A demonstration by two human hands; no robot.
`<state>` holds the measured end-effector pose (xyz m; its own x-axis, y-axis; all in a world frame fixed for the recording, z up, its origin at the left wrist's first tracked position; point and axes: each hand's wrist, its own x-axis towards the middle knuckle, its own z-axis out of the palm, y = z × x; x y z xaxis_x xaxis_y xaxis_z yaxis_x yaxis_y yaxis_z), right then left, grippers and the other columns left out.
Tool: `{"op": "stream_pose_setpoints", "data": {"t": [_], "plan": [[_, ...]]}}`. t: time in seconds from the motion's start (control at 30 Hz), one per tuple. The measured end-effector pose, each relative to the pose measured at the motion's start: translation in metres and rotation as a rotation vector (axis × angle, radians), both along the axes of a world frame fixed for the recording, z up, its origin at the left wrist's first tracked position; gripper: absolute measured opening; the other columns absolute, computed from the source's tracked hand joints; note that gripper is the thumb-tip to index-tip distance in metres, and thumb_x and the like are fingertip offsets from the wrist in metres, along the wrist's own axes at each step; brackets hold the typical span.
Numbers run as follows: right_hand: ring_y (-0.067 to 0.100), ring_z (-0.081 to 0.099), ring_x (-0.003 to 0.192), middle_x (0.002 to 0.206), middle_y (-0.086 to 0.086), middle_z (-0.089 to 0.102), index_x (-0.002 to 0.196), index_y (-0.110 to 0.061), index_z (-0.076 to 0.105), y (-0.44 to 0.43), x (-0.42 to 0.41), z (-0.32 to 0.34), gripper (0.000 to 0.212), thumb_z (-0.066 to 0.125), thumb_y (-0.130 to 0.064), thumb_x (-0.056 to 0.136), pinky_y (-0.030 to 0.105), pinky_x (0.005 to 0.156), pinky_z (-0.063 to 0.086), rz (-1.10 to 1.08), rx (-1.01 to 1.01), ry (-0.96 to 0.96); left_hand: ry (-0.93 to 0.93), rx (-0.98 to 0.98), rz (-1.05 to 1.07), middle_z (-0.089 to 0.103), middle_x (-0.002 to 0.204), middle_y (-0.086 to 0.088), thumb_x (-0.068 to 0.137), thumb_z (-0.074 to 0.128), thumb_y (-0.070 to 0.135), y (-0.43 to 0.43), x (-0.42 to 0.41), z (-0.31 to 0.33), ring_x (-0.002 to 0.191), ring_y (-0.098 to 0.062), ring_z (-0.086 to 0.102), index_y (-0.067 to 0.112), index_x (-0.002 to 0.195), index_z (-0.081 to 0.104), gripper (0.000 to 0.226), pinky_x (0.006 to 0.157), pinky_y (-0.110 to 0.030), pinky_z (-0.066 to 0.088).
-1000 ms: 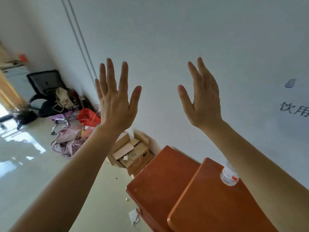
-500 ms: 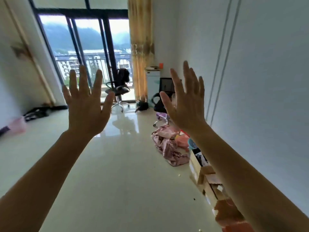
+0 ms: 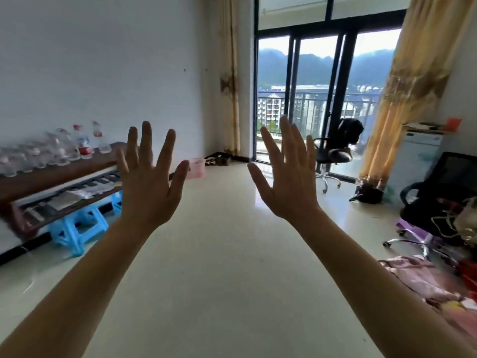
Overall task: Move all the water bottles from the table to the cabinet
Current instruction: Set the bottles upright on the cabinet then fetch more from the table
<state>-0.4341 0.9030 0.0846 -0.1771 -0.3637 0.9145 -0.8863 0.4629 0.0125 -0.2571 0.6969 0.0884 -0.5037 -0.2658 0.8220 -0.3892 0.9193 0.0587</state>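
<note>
Several clear water bottles (image 3: 62,148) with red caps and labels stand in a row on a long dark brown table (image 3: 51,177) against the left wall. My left hand (image 3: 148,184) is raised in front of me with its fingers spread, holding nothing, and it overlaps the table's right end in the view. My right hand (image 3: 286,179) is raised beside it, fingers straight and empty. Both hands are well apart from the bottles. No cabinet is in view.
Blue plastic stools (image 3: 77,226) stand under the table. A pink basket (image 3: 196,167) sits on the floor past it. A glass balcony door (image 3: 309,99), office chairs (image 3: 335,153) and a pile of cloth (image 3: 423,277) lie to the right. Pale tiled floor (image 3: 232,254) stretches ahead.
The view has swung left, from the orange cabinet with one bottle, past the window, round to the table of bottles. Both hands stayed raised and empty throughout.
</note>
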Motion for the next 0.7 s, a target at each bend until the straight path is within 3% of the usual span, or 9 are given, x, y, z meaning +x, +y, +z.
{"op": "stream_pose_setpoints", "data": {"t": [0.27,0.57,0.7], "plan": [[0.035,0.013,0.157,0.169,0.017,0.014,0.160,-0.020,0.029,-0.185,-0.092,0.008,0.068,0.032,-0.059,0.105,0.061,0.123,0.013,0.284,0.095,-0.091,-0.032,0.015,0.294,0.004,0.168,-0.015,0.104,0.019,0.057,-0.104,-0.034,0.014,0.155,-0.035,0.000,0.025,0.160,0.020,0.065,0.120,-0.065,0.008],[0.034,0.011,0.157,0.170,0.016,0.011,0.162,-0.023,0.023,-0.413,-0.089,-0.019,0.070,0.039,-0.057,0.104,0.058,0.125,0.009,0.551,0.156,-0.084,-0.093,0.086,0.641,0.002,0.168,-0.014,0.102,0.014,0.061,-0.257,-0.007,-0.016,0.155,-0.031,-0.002,0.026,0.161,0.017,0.069,0.119,-0.067,0.008],[0.035,0.010,0.157,0.170,0.015,0.010,0.161,-0.023,0.021,-0.531,-0.076,-0.032,0.070,0.030,-0.061,0.104,0.060,0.125,0.010,0.620,0.186,-0.059,-0.098,0.127,0.729,-0.004,0.169,-0.012,0.100,0.019,0.064,-0.363,0.011,-0.032,0.155,-0.033,-0.005,0.030,0.161,0.011,0.071,0.118,-0.068,0.005]]}}
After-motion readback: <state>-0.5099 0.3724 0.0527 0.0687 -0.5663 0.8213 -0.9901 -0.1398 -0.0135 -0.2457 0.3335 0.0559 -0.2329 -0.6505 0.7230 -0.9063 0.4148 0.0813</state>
